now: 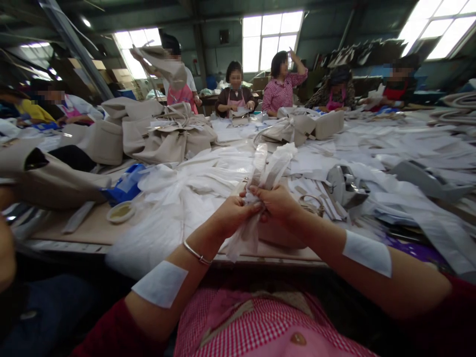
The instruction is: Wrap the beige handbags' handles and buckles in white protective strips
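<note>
While the fingers of our left hand [235, 214] and right hand [278, 204] pinch closed around filmy white wrapping [277, 163] above the front of the table [91, 232], we should grip evenly, gently, without tearing it.

The tan-topped desk [87, 233] carries grey-beige bags [106, 141] and loose white sheets [174, 191]. At its front edge lies a beige piece [280, 238]; farther left, a round dish [132, 212] sits just beside a blue dispenser [128, 183].
</note>
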A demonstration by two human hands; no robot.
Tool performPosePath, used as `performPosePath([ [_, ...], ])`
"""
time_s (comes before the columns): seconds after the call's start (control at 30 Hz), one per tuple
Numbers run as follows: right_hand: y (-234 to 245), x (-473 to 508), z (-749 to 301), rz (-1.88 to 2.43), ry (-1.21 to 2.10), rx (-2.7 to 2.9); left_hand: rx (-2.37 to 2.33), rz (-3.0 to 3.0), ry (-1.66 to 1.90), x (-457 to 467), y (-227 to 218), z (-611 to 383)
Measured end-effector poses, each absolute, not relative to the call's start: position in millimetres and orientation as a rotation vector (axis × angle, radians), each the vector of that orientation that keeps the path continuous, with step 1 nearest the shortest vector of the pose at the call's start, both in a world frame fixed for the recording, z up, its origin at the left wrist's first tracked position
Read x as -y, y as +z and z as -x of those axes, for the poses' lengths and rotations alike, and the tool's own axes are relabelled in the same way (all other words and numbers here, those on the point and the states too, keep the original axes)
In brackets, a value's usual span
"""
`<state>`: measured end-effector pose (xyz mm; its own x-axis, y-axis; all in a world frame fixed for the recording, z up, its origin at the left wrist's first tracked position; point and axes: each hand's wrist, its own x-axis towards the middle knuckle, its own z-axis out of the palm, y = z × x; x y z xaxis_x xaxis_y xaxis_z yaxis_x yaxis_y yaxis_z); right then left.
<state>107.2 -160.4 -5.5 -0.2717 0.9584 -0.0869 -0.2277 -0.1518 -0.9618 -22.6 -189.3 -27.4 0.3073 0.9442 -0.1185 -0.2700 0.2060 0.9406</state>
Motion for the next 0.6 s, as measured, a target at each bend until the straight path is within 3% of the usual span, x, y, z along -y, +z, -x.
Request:
performPosePath([
  [0.13, -3, 163, -110, 1.001, 1.556, 1.164, -0.842, -0.961, 1.034, 190, -33, 23],
  [0.33, 3, 153, -116, 0.854, 1.529, 1.052, -0.827, -1.042, 0.777, 201, -32, 42],
  [0.6, -7, 163, -113, 0.914, 1.58, 1.225, -0.983, -0.942, 0.991, 202, -18, 18],
])
